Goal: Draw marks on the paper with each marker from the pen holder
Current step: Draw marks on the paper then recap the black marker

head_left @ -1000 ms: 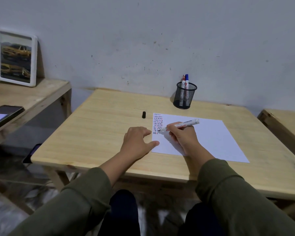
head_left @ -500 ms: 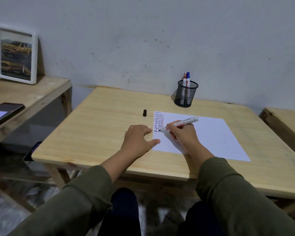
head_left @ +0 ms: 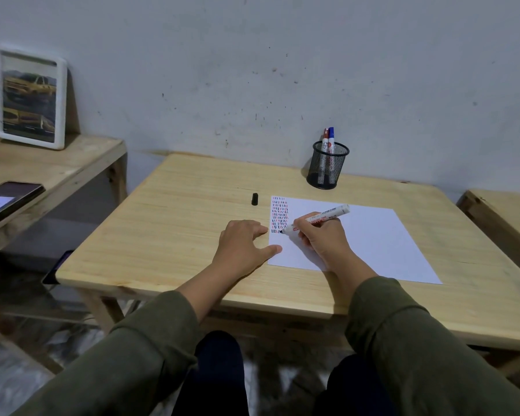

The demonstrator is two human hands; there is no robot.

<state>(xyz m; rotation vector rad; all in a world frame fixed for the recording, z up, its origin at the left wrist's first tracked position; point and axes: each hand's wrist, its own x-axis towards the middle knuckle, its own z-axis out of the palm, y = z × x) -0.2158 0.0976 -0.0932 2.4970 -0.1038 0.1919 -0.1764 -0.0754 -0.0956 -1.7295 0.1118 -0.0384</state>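
Note:
A white sheet of paper lies on the wooden table, with rows of short red, blue and black marks in its near-left corner area. My right hand grips a white marker, its black tip touching the paper below the marks. My left hand lies flat on the table, thumb on the paper's left edge. The marker's black cap lies left of the paper. A black mesh pen holder at the back holds a red marker and a blue marker.
A lower wooden shelf at the left carries a framed car picture and a tablet. Another wooden bench stands at the right. A grey wall runs behind the table.
The marker tip has moved slightly down the column of marks. My left hand has stayed in place.

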